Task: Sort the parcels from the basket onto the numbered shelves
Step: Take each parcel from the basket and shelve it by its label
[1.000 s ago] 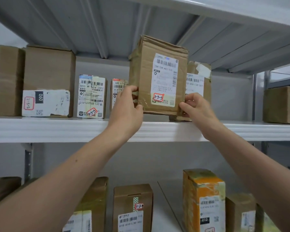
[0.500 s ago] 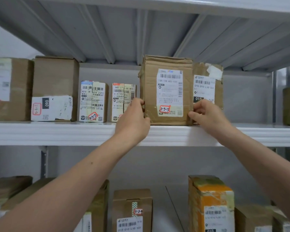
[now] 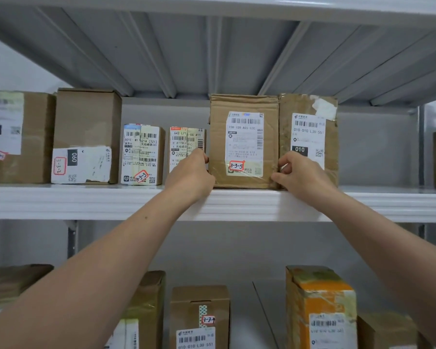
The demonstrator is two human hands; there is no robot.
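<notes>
A brown cardboard parcel [image 3: 244,139] with a white label and a red tag reading 3-3-5 stands upright on the white upper shelf [image 3: 111,201]. My left hand [image 3: 190,176] grips its lower left edge. My right hand [image 3: 300,176] pinches its lower right corner. Both arms reach up from below. The parcel sits between a small labelled box [image 3: 186,144] on its left and a brown parcel marked 010 [image 3: 310,137] touching its right side. The basket is out of sight.
Further left on the same shelf stand a box tagged 3-3-3 [image 3: 141,154], a tall brown box marked 060 [image 3: 86,134] and another carton [image 3: 13,137]. The lower shelf holds an orange box [image 3: 320,306], a box tagged 3-2-4 [image 3: 199,316] and several others.
The 3-3-5 parcel came down from a tilted, lifted position and was pushed back onto the shelf, now standing flat beside the 010 parcel. Both hands stayed on its lower edges.
</notes>
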